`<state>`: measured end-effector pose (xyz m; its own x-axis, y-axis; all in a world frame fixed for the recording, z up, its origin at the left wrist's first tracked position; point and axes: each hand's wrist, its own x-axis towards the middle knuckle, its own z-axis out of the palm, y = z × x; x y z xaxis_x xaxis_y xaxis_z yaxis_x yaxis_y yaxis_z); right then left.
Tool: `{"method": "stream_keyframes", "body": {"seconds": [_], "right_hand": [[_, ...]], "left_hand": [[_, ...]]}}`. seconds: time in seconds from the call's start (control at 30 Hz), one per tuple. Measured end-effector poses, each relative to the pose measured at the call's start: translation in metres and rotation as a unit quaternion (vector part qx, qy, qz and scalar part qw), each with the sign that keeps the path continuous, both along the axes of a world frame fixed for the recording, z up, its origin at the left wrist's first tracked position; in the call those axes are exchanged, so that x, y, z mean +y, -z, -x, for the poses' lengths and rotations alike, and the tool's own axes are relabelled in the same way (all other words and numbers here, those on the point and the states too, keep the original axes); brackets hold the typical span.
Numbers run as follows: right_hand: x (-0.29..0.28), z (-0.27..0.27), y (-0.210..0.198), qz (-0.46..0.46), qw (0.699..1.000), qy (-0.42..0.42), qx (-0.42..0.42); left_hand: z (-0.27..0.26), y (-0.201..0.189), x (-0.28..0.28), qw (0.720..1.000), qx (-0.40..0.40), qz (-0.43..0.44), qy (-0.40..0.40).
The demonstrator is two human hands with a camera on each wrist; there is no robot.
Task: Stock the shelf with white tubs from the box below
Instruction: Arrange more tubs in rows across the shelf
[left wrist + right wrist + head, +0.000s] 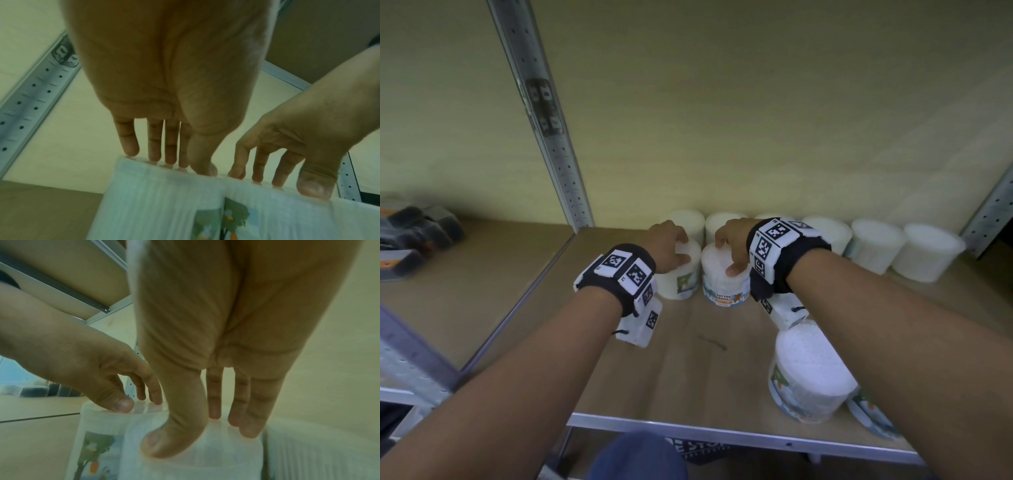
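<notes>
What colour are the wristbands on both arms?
Black, with white blocks carrying black square codes: left wristband, right wristband. Head view shows them best.

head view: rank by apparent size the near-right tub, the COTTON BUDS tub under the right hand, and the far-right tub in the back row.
1. near-right tub, largest, though it sits closest to the camera.
2. and 3. COTTON BUDS tub and far-right back-row tub look alike; the right hand partly covers the former, so no ranking.

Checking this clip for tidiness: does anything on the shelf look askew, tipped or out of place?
Mostly tidy: tubs stand upright in a back row, and the hands set two more in front. One cotton bud tub sits apart near the shelf's front edge, looking tilted, with another lying beside it under the right forearm.
</notes>
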<state>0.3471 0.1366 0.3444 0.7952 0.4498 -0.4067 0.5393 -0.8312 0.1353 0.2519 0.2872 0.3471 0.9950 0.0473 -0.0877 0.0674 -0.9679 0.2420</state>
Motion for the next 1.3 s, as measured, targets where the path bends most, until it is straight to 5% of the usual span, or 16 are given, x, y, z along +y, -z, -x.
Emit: {"method": "stream_keyframes", "body": {"seconds": [0.3,0.6,0.87,1.13,1.3], "right_hand": [[-0.002,-0.010,0.004,0.004,0.999,-0.042,0.020],[-0.005,0.002,-0.004,-0.054,0.999,-0.003,0.005],[0.001,0.008,-0.010,-0.068,0.990,0.010,0.119],[-0.013,0.025,-0.012,-0.114,0.993,-0.004,-0.040],[-0.013,0.014,-0.007,-0.118,0.992,-0.018,0.041]], "left_hand": [[0.005,-0.010,0.002,0.998,0.038,0.016,0.053],[0.002,0.002,-0.005,0.994,-0.074,0.002,-0.078],[0.002,0.007,-0.012,0.996,-0.034,-0.048,-0.070],[0.006,-0.006,-0.005,0.999,0.025,-0.019,-0.007],[0.005,-0.010,-0.004,0.999,0.047,-0.017,0.004]]}}
